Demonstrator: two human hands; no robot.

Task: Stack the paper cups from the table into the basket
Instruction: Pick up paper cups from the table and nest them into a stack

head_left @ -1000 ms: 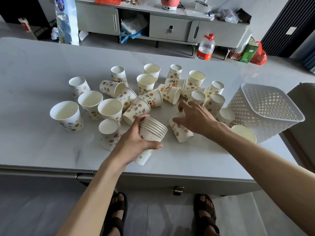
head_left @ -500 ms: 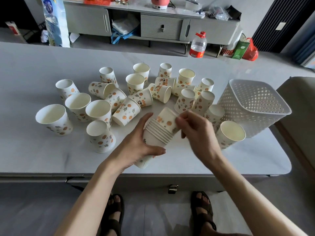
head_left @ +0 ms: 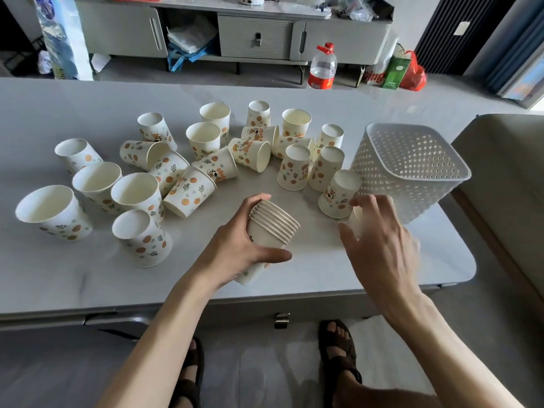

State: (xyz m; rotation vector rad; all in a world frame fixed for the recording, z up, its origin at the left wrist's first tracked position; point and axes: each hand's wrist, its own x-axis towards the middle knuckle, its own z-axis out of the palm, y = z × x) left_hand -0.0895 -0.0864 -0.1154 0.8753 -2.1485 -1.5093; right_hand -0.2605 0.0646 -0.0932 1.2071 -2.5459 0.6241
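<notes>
Left hand (head_left: 235, 248): closed around a nested stack of cups (head_left: 266, 235), thumb across the near side, fingers behind; the stack is tilted, its mouth turned toward the basket.
Nested stack of cups: lifted over the tabletop (head_left: 309, 269), left of the basket and nearer the front edge; many rims show in a tight row.
Right hand (head_left: 379, 242): fingers spread and curled just in front of the basket's near left corner; it is blurred, and a pale cup (head_left: 354, 220) shows behind the fingers; whether the hand grips it cannot be told.
Basket (head_left: 412, 172): white, perforated, square with rounded corners, standing upright near the right end of the tabletop; no cups show inside it.
Cup beside the basket (head_left: 338, 195): upside down, just left of the basket's near left corner, next to the right hand's fingertips.
Inverted pair (head_left: 294, 167): two more upside-down cups side by side, left of the basket and a little farther back.
Middle cluster (head_left: 250, 153): left of the basket, a mix of cups lying on their sides and cups standing, several touching one another.
Far-left group (head_left: 135, 192): well apart from the basket, some cups standing mouth up and some upside down near the front.
Cup print: orange dots and small leaves on white.
Water bottle (head_left: 322, 67): on the floor beyond the tabletop, behind and left of the basket, red cap and label.
</notes>
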